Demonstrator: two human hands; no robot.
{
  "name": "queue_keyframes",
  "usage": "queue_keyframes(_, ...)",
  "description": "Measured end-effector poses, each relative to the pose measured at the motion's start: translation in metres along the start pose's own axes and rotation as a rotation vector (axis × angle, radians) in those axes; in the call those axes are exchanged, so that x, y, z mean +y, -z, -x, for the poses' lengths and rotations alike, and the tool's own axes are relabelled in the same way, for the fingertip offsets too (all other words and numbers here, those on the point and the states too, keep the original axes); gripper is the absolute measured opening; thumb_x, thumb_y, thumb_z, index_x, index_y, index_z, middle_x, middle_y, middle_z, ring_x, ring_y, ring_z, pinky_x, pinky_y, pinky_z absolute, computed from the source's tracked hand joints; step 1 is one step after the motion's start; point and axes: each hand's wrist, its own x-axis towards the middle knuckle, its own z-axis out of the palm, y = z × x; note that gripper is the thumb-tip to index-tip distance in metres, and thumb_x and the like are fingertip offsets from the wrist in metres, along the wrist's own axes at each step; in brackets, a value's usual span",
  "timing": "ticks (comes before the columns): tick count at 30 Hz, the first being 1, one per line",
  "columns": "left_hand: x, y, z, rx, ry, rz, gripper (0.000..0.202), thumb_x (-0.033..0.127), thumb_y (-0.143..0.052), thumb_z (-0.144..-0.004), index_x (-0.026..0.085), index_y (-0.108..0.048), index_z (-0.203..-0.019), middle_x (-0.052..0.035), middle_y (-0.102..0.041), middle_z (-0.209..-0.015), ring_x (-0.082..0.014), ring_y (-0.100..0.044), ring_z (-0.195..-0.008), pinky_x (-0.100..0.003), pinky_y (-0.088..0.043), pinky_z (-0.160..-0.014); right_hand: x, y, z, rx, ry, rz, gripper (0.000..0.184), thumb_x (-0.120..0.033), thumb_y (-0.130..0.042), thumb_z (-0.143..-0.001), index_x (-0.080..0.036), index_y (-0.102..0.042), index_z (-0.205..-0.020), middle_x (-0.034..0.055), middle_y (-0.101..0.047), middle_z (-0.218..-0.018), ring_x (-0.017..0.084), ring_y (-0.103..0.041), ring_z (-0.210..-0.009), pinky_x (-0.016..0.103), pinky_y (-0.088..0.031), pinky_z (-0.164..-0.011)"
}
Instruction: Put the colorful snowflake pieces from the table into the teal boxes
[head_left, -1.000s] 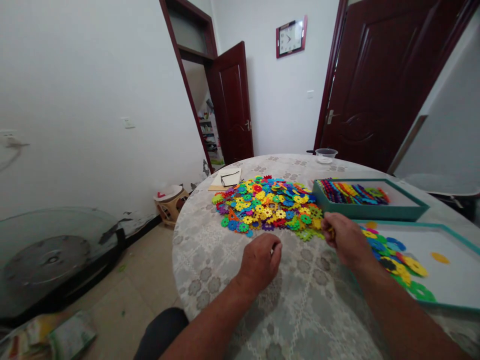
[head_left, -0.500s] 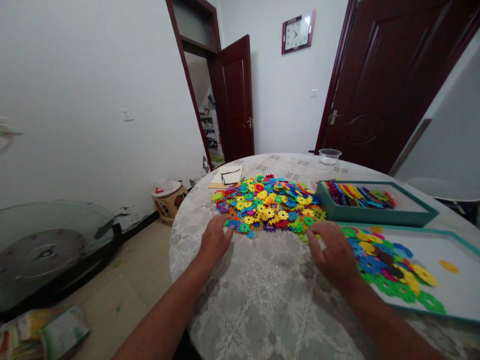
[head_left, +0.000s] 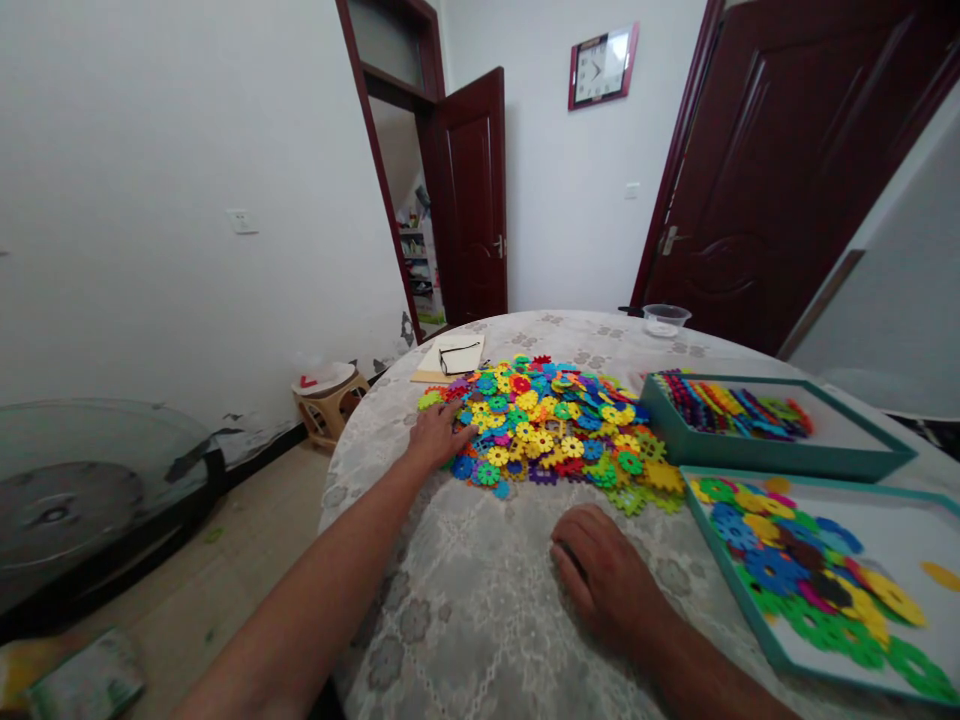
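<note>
A heap of colourful plastic gear and flower-shaped pieces lies in the middle of the round table. My left hand rests against the heap's left edge, thumb and fingers apart, fingertips among the pieces. Nearer to me, my right hand lies on the patterned tablecloth, its fingers curled in and pressed together. No piece shows in it, though its palm is hidden. It is apart from the heap and left of a shallow teal-edged tray holding larger loose discs.
Behind the tray stands a deeper teal box with rows of linked pieces. Glasses lie on a notebook at the far left. A clear plastic bowl sits at the back edge. A stool stands left of the table.
My right hand has drawn back from the heap's right edge toward me and left. The left hand has slid forward along the heap's left side. The view has shifted slightly.
</note>
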Motion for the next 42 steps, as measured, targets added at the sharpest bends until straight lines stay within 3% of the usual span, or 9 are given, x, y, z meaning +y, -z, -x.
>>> queue_keyframes(6,0.036,-0.013,0.006,-0.065,-0.007,-0.025,0.072,0.074,-0.061,-0.086,0.031,-0.058,-0.144,-0.0132,-0.058,-0.141,-0.0347,-0.053,-0.132,-0.05,-0.043,-0.11,0.003,-0.002,-0.002,0.029,-0.02,-0.009,0.013,-0.013,-0.052,-0.096,-0.022,-0.061,-0.099,0.0084,-0.064,-0.096,0.025,-0.058,-0.093,0.043,-0.049,-0.088)
queue_keyframes(12,0.064,-0.016,0.042,-0.05,-0.121,-0.018,0.066,0.066,-0.067,-0.085,0.034,-0.059,-0.142,-0.0105,-0.055,-0.143,-0.0343,-0.05,-0.134,-0.052,-0.04,-0.112,0.008,-0.003,-0.001,0.065,-0.055,0.028,0.018,-0.012,-0.055,-0.095,-0.02,-0.06,-0.111,0.0099,-0.065,-0.107,0.026,-0.058,-0.104,0.046,-0.049,-0.098)
queue_keyframes(17,0.088,-0.012,0.08,-0.053,-0.177,0.022,0.059,0.06,-0.069,-0.085,0.032,-0.062,-0.137,-0.0107,-0.059,-0.136,-0.0339,-0.05,-0.131,-0.053,-0.039,-0.112,0.007,-0.005,0.001,0.09,-0.067,0.098,0.034,-0.022,-0.062,-0.095,-0.02,-0.058,-0.128,0.0145,-0.062,-0.126,0.031,-0.056,-0.119,0.052,-0.047,-0.107)
queue_keyframes(22,0.123,-0.01,0.117,-0.057,-0.178,0.061,0.064,0.06,-0.064,-0.09,0.038,-0.053,-0.148,-0.0123,-0.057,-0.139,-0.0376,-0.048,-0.134,-0.061,-0.037,-0.111,0.008,-0.004,0.002,0.098,-0.108,0.121,0.034,-0.024,-0.062,-0.095,-0.02,-0.058,-0.129,0.0157,-0.061,-0.127,0.033,-0.055,-0.121,0.054,-0.048,-0.106)
queue_keyframes(26,0.142,-0.008,0.132,-0.081,-0.161,0.108,0.062,0.058,-0.063,-0.092,0.031,-0.054,-0.147,-0.0144,-0.06,-0.138,-0.0371,-0.051,-0.133,-0.059,-0.038,-0.111,0.017,-0.002,0.005,0.097,-0.158,0.162,0.031,-0.021,-0.059,-0.094,-0.019,-0.06,-0.126,0.0165,-0.062,-0.124,0.034,-0.055,-0.119,0.055,-0.048,-0.105)
queue_keyframes(30,0.143,-0.002,0.139,-0.091,-0.221,0.211,0.047,0.049,-0.061,-0.096,0.024,-0.06,-0.136,-0.0119,-0.067,-0.13,-0.0312,-0.058,-0.127,-0.05,-0.043,-0.11,0.032,0.001,0.007,0.142,-0.199,0.166,0.032,-0.018,-0.057,-0.094,-0.018,-0.06,-0.126,0.0176,-0.062,-0.125,0.034,-0.055,-0.121,0.056,-0.048,-0.106)
queue_keyframes(33,0.137,0.005,0.147,-0.082,-0.267,0.23,0.049,0.044,-0.065,-0.094,0.024,-0.058,-0.138,-0.0121,-0.067,-0.134,-0.0303,-0.059,-0.127,-0.049,-0.045,-0.11,0.042,0.001,0.009,0.156,-0.208,0.121,0.035,-0.014,-0.053,-0.094,-0.02,-0.06,-0.128,0.016,-0.063,-0.124,0.032,-0.057,-0.119,0.055,-0.049,-0.106)
queue_keyframes(37,0.13,0.019,0.171,-0.081,-0.444,0.177,0.065,0.052,-0.076,-0.084,0.031,-0.058,-0.144,-0.0123,-0.053,-0.152,-0.0368,-0.045,-0.144,-0.061,-0.035,-0.119,0.049,0.0,0.009,0.169,-0.21,0.087,0.035,-0.015,-0.051,-0.096,-0.019,-0.06,-0.129,0.0165,-0.064,-0.125,0.031,-0.057,-0.119,0.053,-0.049,-0.106)
queue_keyframes(42,0.123,0.025,0.197,-0.202,-0.715,0.109,0.079,0.07,-0.078,-0.075,0.04,-0.057,-0.145,-0.0066,-0.043,-0.163,-0.0422,-0.027,-0.154,-0.071,-0.018,-0.124,0.052,0.002,0.007,0.179,-0.248,0.023,0.031,-0.014,-0.05,-0.095,-0.018,-0.065,-0.121,0.0147,-0.066,-0.118,0.029,-0.06,-0.115,0.049,-0.051,-0.104)
